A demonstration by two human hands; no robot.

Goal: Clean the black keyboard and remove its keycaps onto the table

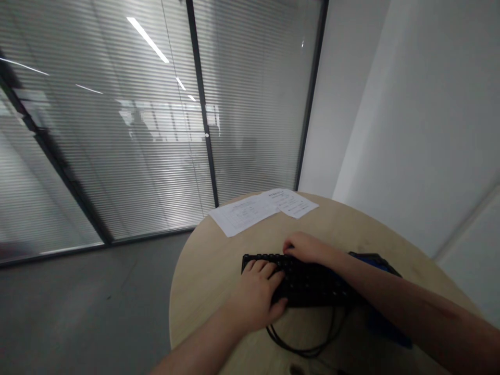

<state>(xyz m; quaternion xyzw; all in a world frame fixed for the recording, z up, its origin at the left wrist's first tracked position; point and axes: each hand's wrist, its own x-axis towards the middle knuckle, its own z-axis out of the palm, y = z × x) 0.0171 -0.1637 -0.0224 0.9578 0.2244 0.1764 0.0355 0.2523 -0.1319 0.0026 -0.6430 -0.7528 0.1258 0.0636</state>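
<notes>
Black keyboard (308, 290) on round desk (203, 271)
Left hand (255, 296) spread open on left keys; right hand (305, 247) curled at far edge, hold unclear.

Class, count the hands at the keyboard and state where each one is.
2. The left hand lies spread over the left end of the keyboard; the right hand is curled at its far edge. Some fingertips are hidden.

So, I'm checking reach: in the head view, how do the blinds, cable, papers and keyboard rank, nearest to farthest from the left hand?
1. Keyboard: under the left hand.
2. Cable: looped on the keyboard's near side.
3. Papers: farther across the table.
4. Blinds: beyond the table.
</notes>
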